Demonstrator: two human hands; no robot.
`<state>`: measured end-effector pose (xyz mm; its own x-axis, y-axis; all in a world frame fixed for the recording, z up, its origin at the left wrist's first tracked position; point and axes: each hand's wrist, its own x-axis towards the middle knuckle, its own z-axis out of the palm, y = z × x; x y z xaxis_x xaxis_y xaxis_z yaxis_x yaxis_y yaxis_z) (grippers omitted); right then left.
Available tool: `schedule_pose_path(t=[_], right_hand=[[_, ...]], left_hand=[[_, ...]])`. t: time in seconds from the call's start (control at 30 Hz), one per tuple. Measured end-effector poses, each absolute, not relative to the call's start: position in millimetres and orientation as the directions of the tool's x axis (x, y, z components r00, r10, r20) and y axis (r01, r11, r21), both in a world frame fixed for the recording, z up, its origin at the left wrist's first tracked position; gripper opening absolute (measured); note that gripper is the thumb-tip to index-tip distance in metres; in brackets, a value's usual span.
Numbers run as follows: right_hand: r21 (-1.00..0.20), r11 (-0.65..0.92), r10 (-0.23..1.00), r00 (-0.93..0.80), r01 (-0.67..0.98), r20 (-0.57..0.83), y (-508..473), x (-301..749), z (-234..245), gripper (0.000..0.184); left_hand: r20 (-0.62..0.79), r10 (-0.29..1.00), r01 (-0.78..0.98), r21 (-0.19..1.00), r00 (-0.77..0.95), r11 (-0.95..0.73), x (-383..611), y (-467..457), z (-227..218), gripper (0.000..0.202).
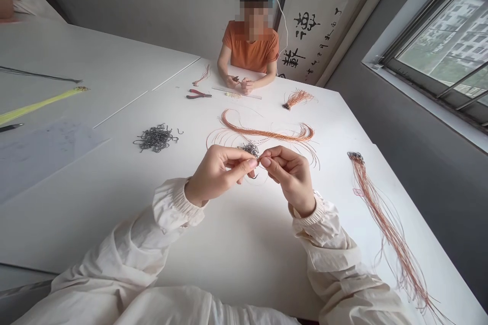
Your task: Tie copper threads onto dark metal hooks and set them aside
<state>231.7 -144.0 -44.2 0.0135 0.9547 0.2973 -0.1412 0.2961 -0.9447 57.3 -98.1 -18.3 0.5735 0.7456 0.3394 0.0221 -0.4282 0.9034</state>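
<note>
Head view shows your left hand (pixel 215 175) and right hand (pixel 290 175) meeting at frame centre, just above the tabletop (pixel 229 244). The fingers (pixel 249 163) of both hands are pinched on one small dark hook (pixel 254 176), near the copper thread bundle (pixel 267 134) behind. Pinch close to the hook and steady your wrists; any thread at the hook is too fine to trace. The hook pile (pixel 155 138) lies at left centre.

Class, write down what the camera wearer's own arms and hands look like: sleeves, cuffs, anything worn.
Both arms wear loose cream long sleeves with gathered elastic cuffs at the wrists. The left hand and right hand are bare: no gloves, rings or watch show.
</note>
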Motion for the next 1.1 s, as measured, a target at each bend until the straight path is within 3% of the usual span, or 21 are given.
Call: schedule_pose_path(t=[0.1, 0.23, 0.5, 0.63, 0.73, 0.8, 0.93, 1.1], right_hand=[[-0.942, 0.305, 0.951, -0.016, -0.141, 0.310, -145, 236, -42, 0.014], [-0.943, 0.305, 0.950, -0.033, -0.129, 0.312, -146, 237, -41, 0.015], [-0.953, 0.284, 0.957, -0.035, -0.111, 0.289, -139, 235, -45, 0.016], [-0.922, 0.368, 0.930, -0.035, 0.121, 0.366, -142, 233, -46, 0.011], [-0.783, 0.465, 0.869, -0.044, 0.413, 0.493, -148, 231, -44, 0.008], [-0.691, 0.502, 0.836, -0.088, 0.520, 0.541, -151, 231, -42, 0.010], [-0.631, 0.534, 0.814, -0.140, 0.563, 0.564, -155, 234, -35, 0.011], [-0.711, 0.457, 0.873, -0.116, 0.534, 0.474, -154, 244, -25, 0.007]], left_hand=[[0.206, 0.731, -0.010, 0.965, 0.651, -0.262, 54, -96, -12, 0.021], [0.179, 0.738, 0.008, 0.970, 0.651, -0.242, 55, -98, -10, 0.017], [0.468, 0.761, 0.096, 0.822, 0.450, -0.562, 58, -104, -17, 0.017], [0.595, 0.694, 0.177, 0.694, 0.405, -0.698, 57, -97, -23, 0.018], [0.643, 0.646, 0.237, 0.609, 0.410, -0.757, 57, -92, -28, 0.019], [0.662, 0.614, 0.257, 0.562, 0.431, -0.786, 58, -90, -30, 0.019], [0.662, 0.552, 0.255, 0.497, 0.507, -0.829, 60, -90, -34, 0.019], [0.639, 0.478, 0.170, 0.482, 0.603, -0.859, 64, -95, -36, 0.023]])
